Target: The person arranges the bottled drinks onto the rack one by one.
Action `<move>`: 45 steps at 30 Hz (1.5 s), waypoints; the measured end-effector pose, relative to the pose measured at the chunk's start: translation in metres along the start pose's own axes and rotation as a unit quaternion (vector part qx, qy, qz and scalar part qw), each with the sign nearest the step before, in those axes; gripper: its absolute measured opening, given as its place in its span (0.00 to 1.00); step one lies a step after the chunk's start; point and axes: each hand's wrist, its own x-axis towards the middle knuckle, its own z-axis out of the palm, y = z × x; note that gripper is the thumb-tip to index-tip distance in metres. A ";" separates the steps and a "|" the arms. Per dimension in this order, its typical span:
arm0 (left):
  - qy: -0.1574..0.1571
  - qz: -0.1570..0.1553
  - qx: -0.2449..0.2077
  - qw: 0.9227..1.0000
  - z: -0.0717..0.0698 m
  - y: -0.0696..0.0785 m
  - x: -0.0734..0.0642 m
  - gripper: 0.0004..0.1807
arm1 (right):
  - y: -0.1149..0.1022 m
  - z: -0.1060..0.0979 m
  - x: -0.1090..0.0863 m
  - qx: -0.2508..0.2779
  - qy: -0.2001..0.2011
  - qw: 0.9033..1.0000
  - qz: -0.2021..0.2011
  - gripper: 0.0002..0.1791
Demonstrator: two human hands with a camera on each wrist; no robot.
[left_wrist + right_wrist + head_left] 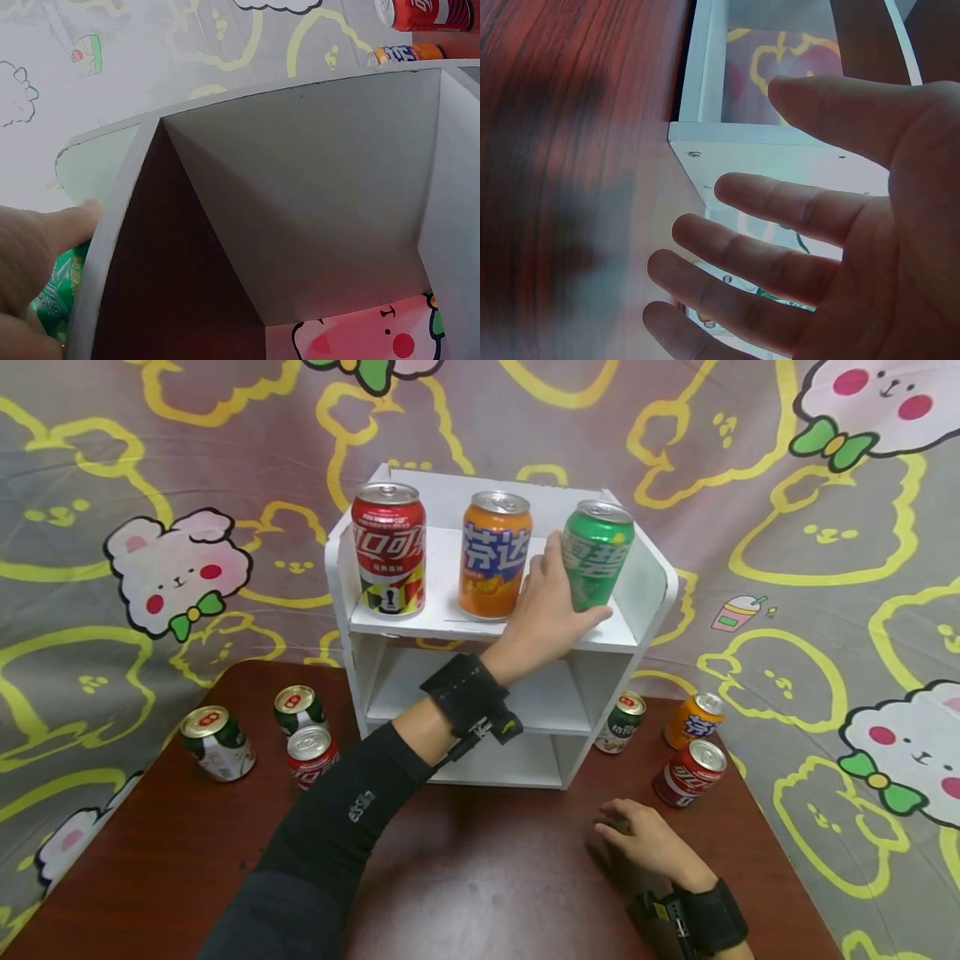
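On the top level of the white shelf (442,627), my left hand (551,610) grips a green soda can (600,556), its thumb low on the front. The left wrist view catches part of the same green can (58,292) behind the fingers. To its left, an orange Fanta can (495,556) and a red Coca-Cola can (388,552) stand upright on that level. My right hand (656,843) is low over the table's right side and holds nothing. Its fingers are spread and relaxed in the right wrist view.
Right of the shelf on the brown table (480,877) stand a green-and-white can (621,722), an orange can (693,722) and a red can (690,774). Two green-and-white cans (217,745) and a red can (311,756) stand on the left. A patterned cloth (787,610) hangs behind.
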 end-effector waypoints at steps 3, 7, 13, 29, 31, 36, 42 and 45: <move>-0.011 -0.012 -0.004 1.000 -0.001 0.000 0.000 0.58 | 0.000 0.000 0.000 0.004 -0.003 1.000 -0.001 0.18; -0.032 -0.014 -0.040 0.999 -0.004 -0.001 0.001 0.57 | -0.001 -0.001 -0.001 0.007 -0.004 1.000 0.003 0.19; -0.048 -0.007 -0.056 0.997 -0.005 -0.003 0.001 0.57 | 0.000 -0.001 -0.001 0.007 -0.004 1.000 0.007 0.19; -0.040 -0.011 -0.001 0.999 -0.002 0.002 -0.001 0.58 | -0.003 -0.003 -0.003 0.012 -0.006 1.000 0.010 0.20; -0.046 -0.013 -0.007 0.999 -0.003 0.003 -0.001 0.58 | -0.003 -0.003 -0.003 0.010 -0.004 1.000 0.008 0.19; -0.060 -0.018 -0.020 0.998 -0.005 0.003 -0.001 0.58 | -0.002 -0.004 -0.003 0.009 -0.001 1.000 0.009 0.19; -0.061 -0.015 -0.004 0.998 -0.004 0.002 -0.001 0.59 | -0.002 -0.005 -0.004 0.015 -0.009 1.000 0.011 0.20; -0.056 -0.011 0.003 0.998 -0.003 0.003 -0.002 0.59 | -0.002 -0.005 -0.004 0.013 -0.007 1.000 0.012 0.21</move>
